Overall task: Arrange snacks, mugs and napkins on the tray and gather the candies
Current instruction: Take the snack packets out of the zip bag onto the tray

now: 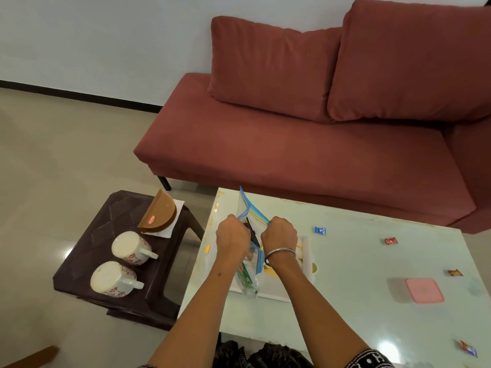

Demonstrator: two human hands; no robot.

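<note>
Your left hand [231, 236] and right hand [279, 235], arms outstretched, are each clenched on the snack bag [253, 216], held upright above the tray [276, 290] on the counter [358, 314], mouth pointing away.

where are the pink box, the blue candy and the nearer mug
pink box [424, 290], head view, middle of its lid
blue candy [320, 230], head view, centre of the wrapper
nearer mug [113, 279], head view, on its white upturned base
</note>
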